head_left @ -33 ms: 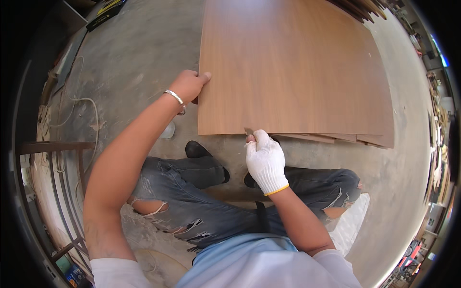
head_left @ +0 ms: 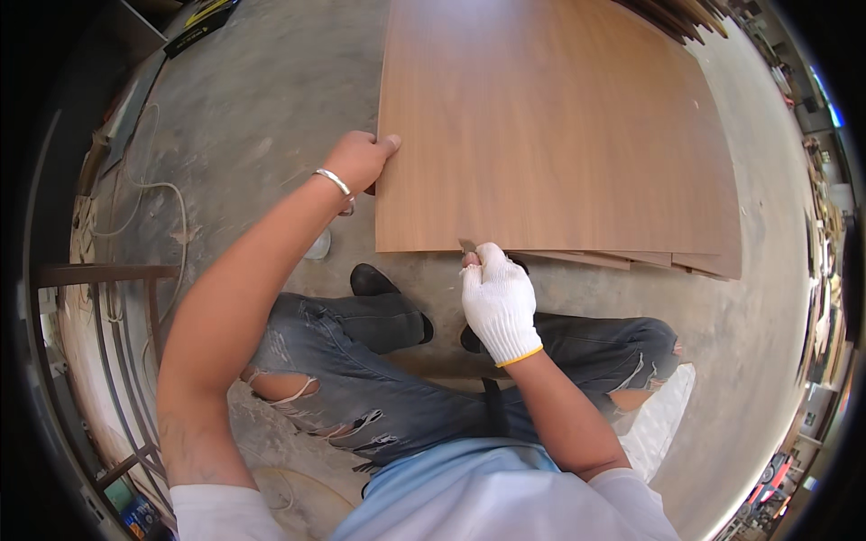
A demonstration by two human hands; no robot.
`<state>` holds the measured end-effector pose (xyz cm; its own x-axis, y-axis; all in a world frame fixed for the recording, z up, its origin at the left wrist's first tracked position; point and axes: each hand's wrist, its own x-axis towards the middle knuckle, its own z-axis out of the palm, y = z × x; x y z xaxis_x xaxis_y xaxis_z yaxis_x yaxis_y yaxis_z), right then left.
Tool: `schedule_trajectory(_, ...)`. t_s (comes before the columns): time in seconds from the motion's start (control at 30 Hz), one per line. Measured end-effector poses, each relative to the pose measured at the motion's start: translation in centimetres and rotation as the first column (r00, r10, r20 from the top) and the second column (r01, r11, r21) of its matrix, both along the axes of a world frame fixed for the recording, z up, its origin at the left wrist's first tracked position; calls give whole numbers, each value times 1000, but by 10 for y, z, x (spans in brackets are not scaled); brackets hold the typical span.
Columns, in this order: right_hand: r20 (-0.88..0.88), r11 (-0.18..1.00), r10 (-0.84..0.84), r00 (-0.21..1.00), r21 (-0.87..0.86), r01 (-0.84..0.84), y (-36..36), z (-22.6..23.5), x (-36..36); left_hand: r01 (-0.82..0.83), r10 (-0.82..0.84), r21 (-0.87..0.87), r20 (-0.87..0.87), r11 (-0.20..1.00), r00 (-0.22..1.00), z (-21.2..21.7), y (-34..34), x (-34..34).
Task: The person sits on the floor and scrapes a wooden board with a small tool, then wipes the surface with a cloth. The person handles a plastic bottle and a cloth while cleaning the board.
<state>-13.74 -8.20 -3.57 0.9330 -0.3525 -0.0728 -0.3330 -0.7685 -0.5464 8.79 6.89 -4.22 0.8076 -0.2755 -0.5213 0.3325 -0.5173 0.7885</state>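
A large brown wood sheet [head_left: 550,126] lies on the concrete floor on top of several similar sheets whose edges [head_left: 631,261] stick out at its near right. My bare left hand [head_left: 359,162], with a silver bracelet on the wrist, grips the sheet's left edge. My right hand [head_left: 498,302] wears a white glove with a yellow cuff. It pinches a small grey-brown piece [head_left: 467,245] against the sheet's near edge; what the piece is I cannot tell. I crouch in torn jeans and black shoes [head_left: 388,288] just in front of the sheet.
A rusty metal frame [head_left: 108,270] and a loose cable [head_left: 167,194] are at the left. A black-and-yellow tool [head_left: 203,16] lies at the top left. A small pale object [head_left: 317,245] sits by my left shoe. Clutter lines the right wall.
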Motion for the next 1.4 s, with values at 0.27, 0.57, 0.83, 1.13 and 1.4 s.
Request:
schedule_trajectory(0.27,-54,984,-68,996,161,76,-18,3,-33,90,-89,15,-51,996,995,8,-10,-26)
schedule_trajectory(0.57,-168,784,-458,873,387,485,-93,16,-87,409,-394,20,-224,912,891,28,-32,-54)
schedule_trajectory(0.83,-88,899,-277,957,327,291,-66,6,-87,374,-366,13,-175,927,914,17,-36,-57)
schedule_trajectory(1.13,24,989,-109,994,99,106,-35,9,-81,376,-374,-20,-159,926,914,14,-31,-54)
schedule_trajectory(1.4,-29,971,-215,976,101,216,-57,5,-89,397,-390,10,-165,918,906,17,-34,-55)
